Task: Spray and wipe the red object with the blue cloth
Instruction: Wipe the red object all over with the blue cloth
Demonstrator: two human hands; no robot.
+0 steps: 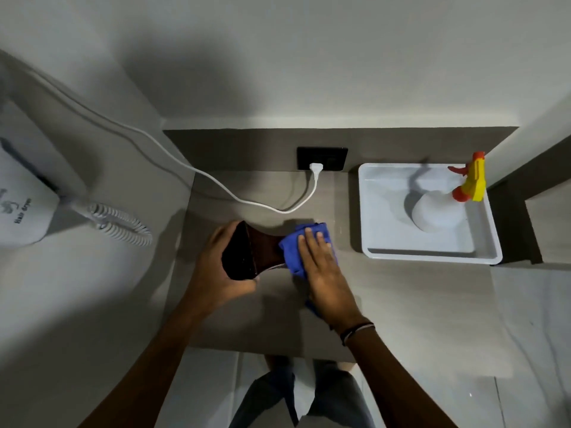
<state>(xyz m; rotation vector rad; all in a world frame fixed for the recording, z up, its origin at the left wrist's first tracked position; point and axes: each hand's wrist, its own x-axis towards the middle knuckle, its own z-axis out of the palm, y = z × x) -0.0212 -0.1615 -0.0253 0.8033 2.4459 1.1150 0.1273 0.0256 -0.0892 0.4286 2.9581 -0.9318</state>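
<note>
Your left hand [216, 267] gripped the red object [256, 251] near the middle of the frame, with your fingers wrapped around its dark left end. It looked dark red and lay on its side on the grey counter [401, 304]. Your right hand [321, 267] lay flat with fingers spread, pressing the blue cloth [293, 245] against the right end of the red object. The cloth was bunched up under your palm, and a bit of it stuck out below your hand.

The spray bottle [445, 208] stood in the white tray [370, 211] at the right of the frame, well apart from your hands. A white cord [216, 183] ran from the hair dryer [21, 205] at the left edge to the black wall socket [333, 157] above your hands.
</note>
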